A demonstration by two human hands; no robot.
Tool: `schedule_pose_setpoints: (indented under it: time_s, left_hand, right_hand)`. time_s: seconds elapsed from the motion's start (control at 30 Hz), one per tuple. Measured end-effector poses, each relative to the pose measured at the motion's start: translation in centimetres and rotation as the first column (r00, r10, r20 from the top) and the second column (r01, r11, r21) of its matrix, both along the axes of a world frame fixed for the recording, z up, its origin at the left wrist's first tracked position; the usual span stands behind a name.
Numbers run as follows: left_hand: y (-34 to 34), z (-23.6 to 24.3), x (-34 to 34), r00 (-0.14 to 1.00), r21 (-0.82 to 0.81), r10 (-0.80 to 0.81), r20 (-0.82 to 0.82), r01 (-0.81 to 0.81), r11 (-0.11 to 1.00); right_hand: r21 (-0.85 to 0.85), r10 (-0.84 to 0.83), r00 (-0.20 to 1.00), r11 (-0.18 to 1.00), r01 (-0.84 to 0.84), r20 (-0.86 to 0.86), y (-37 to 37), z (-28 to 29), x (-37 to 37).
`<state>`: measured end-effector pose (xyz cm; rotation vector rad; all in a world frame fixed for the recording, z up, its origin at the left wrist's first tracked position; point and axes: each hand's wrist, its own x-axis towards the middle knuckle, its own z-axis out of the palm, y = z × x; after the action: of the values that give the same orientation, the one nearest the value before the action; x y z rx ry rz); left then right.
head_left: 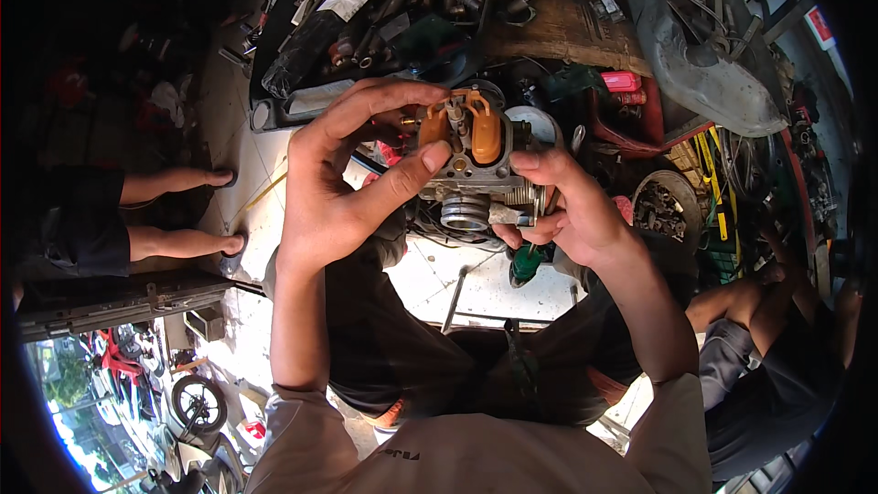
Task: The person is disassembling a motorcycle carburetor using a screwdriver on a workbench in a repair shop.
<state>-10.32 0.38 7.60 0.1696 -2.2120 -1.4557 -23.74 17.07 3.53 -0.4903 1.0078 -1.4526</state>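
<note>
A metal carburetor (465,209) is held up in front of me, its underside facing up and its amber float (487,134) exposed. My left hand (325,178) curls around its left side, with the thumb on the near face beside the float and the index finger across the far edge. On the other side, my right hand (585,210) grips the body, thumb on the rim and fingers underneath near a short side tube. Both hands are closed on the carburetor. My left palm hides part of its left side.
A black tray (267,108) of tools and loose parts lies beyond my hands, beside a wooden board (558,37). To the right are a red bin (631,133) and a bucket (693,197) of small parts. People's legs (178,242) show left; another person (759,357) is right.
</note>
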Motion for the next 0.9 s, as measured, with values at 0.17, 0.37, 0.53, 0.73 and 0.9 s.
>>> schedule_pose_setpoints:
  time_s: [0.17, 0.37, 0.53, 0.73, 0.9]
  left_hand:
    - [-0.2, 0.0, 0.1, 0.996, -0.044, -0.063, -0.058, 0.060, 0.997]
    - [-0.5, 0.0, 0.3, 0.999, 0.135, -0.026, 0.028, 0.022, 0.991]
    - [-0.6, -0.1, 0.3, 0.997, 0.088, -0.074, -0.031, 0.076, 0.993]
    - [-0.4, 0.0, 0.4, 0.999, 0.051, -0.051, 0.002, 0.050, 0.997]
    - [0.0, 0.2, 0.4, 0.999, 0.017, 0.009, 0.033, -0.010, 1.000]
  right_hand:
    - [0.047, -0.008, 0.995, 0.999, 0.003, 0.104, 0.4, -1.6, -0.2]
    - [-0.064, 0.024, 0.997, 0.998, -0.019, 0.073, 0.4, -1.6, -0.1]
    - [-0.021, 0.059, 0.998, 0.998, -0.059, -0.004, 0.1, -0.3, 0.1]
    - [-0.056, 0.067, 0.996, 0.996, -0.064, 0.059, 0.4, -1.7, -0.3]
    - [-0.060, 0.101, 0.982, 0.994, -0.093, 0.158, 0.6, -2.1, -0.6]
